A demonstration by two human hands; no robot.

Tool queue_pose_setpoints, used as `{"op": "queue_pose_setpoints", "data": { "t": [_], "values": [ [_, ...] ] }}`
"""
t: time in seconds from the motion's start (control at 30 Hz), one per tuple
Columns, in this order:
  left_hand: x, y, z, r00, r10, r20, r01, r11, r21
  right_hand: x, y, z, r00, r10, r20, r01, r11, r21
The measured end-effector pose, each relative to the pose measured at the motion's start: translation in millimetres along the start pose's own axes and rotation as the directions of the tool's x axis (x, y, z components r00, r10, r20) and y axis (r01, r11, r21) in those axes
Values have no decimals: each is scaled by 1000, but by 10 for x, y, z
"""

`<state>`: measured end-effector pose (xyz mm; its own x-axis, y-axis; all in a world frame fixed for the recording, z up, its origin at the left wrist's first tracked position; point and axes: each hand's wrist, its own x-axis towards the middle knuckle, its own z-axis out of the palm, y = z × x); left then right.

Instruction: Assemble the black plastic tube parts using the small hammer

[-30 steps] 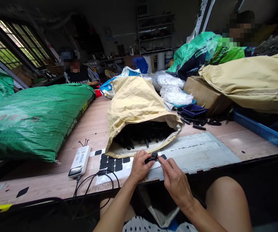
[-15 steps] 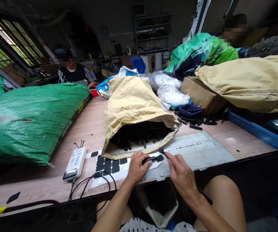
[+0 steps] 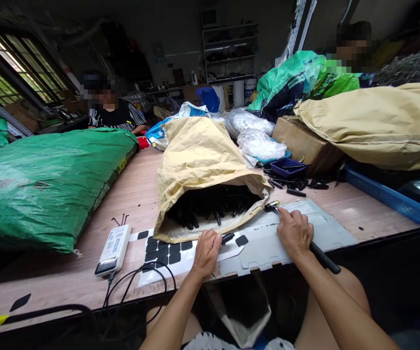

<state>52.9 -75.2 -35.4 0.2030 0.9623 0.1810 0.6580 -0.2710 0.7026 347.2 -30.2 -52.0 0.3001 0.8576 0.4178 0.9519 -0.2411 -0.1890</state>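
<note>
My right hand (image 3: 295,233) is wrapped round a small hammer (image 3: 324,257). Its black handle sticks out below the hand, and the head, with a yellowish end, points left beside the sack's mouth. My left hand (image 3: 206,250) rests at the table's front edge, closed on a short black rod-like part (image 3: 227,238) whose tip points right. Under it lie a white sheet with black rounded squares (image 3: 162,253) and a grey board (image 3: 297,231). Just beyond both hands, an open tan sack (image 3: 202,150) lies on its side, full of black parts (image 3: 213,204).
A white box-like device (image 3: 113,250) with black cables (image 3: 140,272) sits left. Beyond it bulges a green sack (image 3: 49,184). Loose black parts (image 3: 296,193), a purple tray (image 3: 288,167), a cardboard box (image 3: 305,143) and a blue tray (image 3: 392,197) are right. Two people sit farther back.
My right hand has swung right and slightly up with the hammer, away from the left hand. My left hand has shifted little, and the black part in it now shows less.
</note>
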Motion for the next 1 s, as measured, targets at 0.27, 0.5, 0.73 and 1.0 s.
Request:
{"op": "queue_pose_setpoints", "data": {
  "t": [0.27,0.5,0.73,1.0],
  "values": [
    [-10,9,-2,1000,-1,-25,0,999,-32,-31,-62,-12,999,-38,-31,37,998,-48],
    [21,60,-45,1000,17,-20,-18,1000,-7,-4,-100,-66,999,-34,4,35,996,-76],
    [-738,423,42,970,102,220,-71,987,-145,2,-120,-80,999,-15,41,18,997,-70],
    [-1323,-148,866,785,-487,384,442,874,204,1,-111,-65,999,-25,31,27,998,-60]
  ]
}}
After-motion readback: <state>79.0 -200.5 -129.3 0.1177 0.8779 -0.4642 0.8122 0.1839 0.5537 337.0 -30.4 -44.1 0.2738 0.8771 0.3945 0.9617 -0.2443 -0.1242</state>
